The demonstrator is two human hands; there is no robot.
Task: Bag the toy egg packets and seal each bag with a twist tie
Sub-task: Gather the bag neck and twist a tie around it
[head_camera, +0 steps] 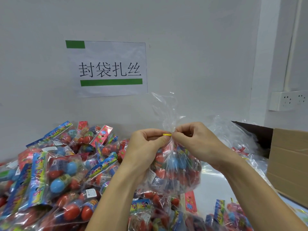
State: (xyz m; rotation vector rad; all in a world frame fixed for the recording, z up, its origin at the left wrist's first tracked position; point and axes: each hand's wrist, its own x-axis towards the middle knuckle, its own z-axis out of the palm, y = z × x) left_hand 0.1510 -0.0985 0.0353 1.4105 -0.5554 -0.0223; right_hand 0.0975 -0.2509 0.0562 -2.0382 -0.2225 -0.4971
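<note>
A clear plastic bag (175,165) filled with red and blue toy egg packets is held up in the middle of the view. Its gathered neck rises into a crumpled tail above my hands. A gold twist tie (167,134) lies across the neck. My left hand (146,145) pinches the tie's left end between thumb and fingers. My right hand (193,142) pinches the neck and the tie's right end. A big heap of loose toy egg packets (55,165) covers the table on the left.
A brown cardboard box (288,162) stands at the right, with empty clear bags (233,130) beside it. More packets (216,215) lie near the front edge. A white wall with a paper sign (110,69) and a socket (288,100) is behind.
</note>
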